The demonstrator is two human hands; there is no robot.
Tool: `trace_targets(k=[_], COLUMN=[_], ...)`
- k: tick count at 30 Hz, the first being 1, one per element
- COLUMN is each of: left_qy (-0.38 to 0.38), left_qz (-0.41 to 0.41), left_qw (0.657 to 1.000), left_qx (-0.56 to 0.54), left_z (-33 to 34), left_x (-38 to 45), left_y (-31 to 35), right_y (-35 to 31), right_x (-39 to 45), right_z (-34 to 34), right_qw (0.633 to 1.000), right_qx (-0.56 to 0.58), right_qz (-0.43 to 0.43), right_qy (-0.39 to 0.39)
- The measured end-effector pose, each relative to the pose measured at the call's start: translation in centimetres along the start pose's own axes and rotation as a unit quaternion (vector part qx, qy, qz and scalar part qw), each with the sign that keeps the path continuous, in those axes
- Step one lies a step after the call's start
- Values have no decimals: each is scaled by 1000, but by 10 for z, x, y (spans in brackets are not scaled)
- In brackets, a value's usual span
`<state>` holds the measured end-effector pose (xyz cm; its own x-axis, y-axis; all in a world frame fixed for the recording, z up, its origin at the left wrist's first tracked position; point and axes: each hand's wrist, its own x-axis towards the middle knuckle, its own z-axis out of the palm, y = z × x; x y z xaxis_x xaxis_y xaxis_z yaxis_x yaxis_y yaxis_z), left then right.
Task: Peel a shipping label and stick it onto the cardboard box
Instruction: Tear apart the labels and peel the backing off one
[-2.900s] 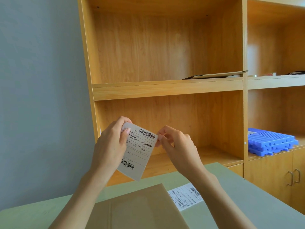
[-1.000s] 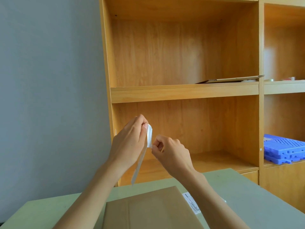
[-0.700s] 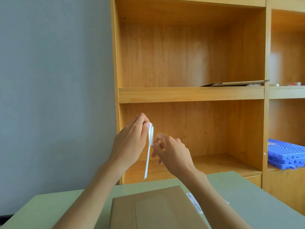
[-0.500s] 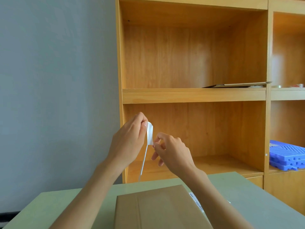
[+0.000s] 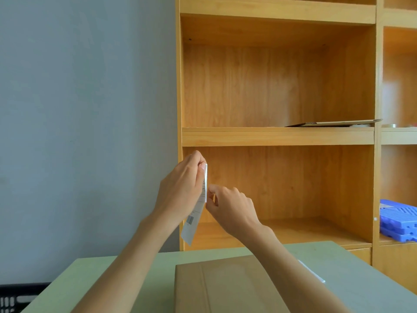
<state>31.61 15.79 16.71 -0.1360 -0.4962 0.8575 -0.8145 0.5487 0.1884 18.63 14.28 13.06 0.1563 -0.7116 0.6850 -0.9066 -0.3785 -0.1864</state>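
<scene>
— Holding what, up there in front of the wooden shelf unit (image 5: 277, 136)?
— Holding a shipping label (image 5: 195, 213), turned edge-on, almost only a thin white strip. Left hand (image 5: 180, 193) pinching it at the top, thumb and fingers closed on the sheet. Right hand (image 5: 230, 208) touching its right edge, fingertips together there, apparently nipping a layer; not possible to tell if anything is separating already.
— And the cardboard box (image 5: 225, 288)?
— Lying flat on the pale green table (image 5: 352, 263), directly under the two forearms, closed. Label hanging well above it, not touching.
— Anything else lying around?
— Another white sheet (image 5: 312, 272) peeking out on the table beside the right forearm. Blue plastic pieces (image 5: 398, 220) stacked on the right. A flat cardboard piece (image 5: 334, 123) resting on the middle shelf.
</scene>
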Motion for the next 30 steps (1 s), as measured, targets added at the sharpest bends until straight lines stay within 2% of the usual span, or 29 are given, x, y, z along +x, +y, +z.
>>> trace_targets(k=[4, 9, 14, 19, 24, 30], left_qy=[17, 41, 80, 115, 122, 127], left_qz=[-4, -29, -51, -35, -37, -39], left_qw=[1000, 998, 991, 991, 991, 991], left_qx=[5, -40, -98, -65, -44, -6], left_z=[-7, -20, -42, -61, -73, -84], left_x=[0, 1, 0, -2, -2, -4], left_y=[-4, -11, -19, -30, -44, -56], right_y=[-15, -41, -63, -86, -104, -115], right_x=[-5, -17, -22, -28, -34, -41], right_z=[4, 16, 54, 98, 121, 139], right_qw=[999, 991, 988, 976, 951, 922], right_qx=[-10, -51, -65, -72, -92, -137], right_qz=[-32, -64, -87, -142, -181, -217], right_qy=[-36, -108, -111, -149, -235, -289])
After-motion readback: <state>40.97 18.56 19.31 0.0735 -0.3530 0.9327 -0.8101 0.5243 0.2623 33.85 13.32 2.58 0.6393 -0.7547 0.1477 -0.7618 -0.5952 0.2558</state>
